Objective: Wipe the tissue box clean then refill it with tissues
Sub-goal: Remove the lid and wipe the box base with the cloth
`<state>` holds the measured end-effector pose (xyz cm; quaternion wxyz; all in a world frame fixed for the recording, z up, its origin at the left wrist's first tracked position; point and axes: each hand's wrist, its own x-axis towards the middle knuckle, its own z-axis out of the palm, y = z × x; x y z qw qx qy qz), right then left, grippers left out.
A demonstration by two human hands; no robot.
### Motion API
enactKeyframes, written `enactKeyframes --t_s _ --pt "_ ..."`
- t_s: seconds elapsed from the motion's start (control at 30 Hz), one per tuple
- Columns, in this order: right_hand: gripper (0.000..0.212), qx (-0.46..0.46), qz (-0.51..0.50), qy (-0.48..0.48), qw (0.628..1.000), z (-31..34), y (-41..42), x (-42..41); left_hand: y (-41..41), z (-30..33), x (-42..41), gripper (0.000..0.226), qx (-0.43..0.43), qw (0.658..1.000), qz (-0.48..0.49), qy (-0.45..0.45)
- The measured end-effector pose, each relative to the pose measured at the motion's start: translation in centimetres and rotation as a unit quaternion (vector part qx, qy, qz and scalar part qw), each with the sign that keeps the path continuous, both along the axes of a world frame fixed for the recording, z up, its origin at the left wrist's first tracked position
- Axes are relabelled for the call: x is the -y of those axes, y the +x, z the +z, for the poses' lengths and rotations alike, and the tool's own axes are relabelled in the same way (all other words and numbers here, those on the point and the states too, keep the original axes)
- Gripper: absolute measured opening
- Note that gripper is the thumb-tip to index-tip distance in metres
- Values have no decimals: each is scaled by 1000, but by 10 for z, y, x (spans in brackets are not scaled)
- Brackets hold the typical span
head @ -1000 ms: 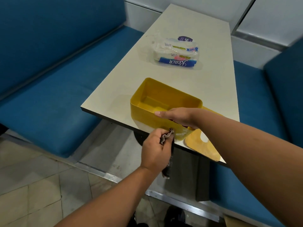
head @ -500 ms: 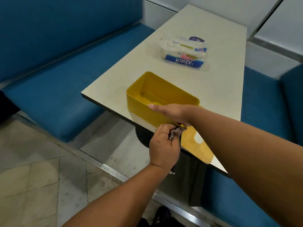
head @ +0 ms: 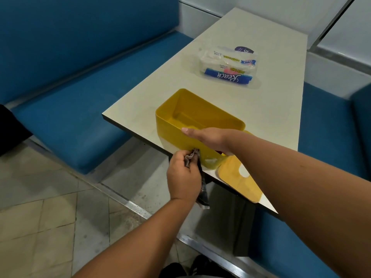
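A yellow tissue box (head: 172, 133) sat lengthwise along the counter's (head: 271, 117) near edge.
The left hand (head: 183, 177) pinched a cloth (head: 192, 157) against its near wall; the right hand's (head: 208, 137) fingers hooked over that rim.

Plain yellow over the tissue box (head: 176, 125), inside and out, paling to a whitish patch low on its near wall. Deeper orange-yellow on the lid (head: 234, 183), broken by a white-looking cutout. Mottled grey on the cloth (head: 203, 198), darkening to near black where hanging, with a pale hem. On the tissue pack (head: 228, 67): clear wrap over white, a royal-blue band with white script, a pink spot, yellow strips, a dark purple disc. Cream on the table (head: 251, 33), edged in black. Solid blue on the benches (head: 70, 117). Beige-grey on the floor tiles (head: 40, 227), crossed by slanting joints.
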<state>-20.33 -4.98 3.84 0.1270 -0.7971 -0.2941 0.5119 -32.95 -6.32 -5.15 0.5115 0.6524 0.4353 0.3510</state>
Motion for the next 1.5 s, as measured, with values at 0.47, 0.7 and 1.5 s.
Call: enactKeyframes --t_s 0.47,0.7,1.5 --pt "84 11 8 11 1000 1 0 2 5 5 24 4 22 992 -110 54" --pt "82 16 13 12 1000 1 -2 2 4 -5 24 9 -48 990 -118 62" --pt "85 15 -4 22 1000 -2 -2 1 9 -5 13 15 -4 971 -150 188"
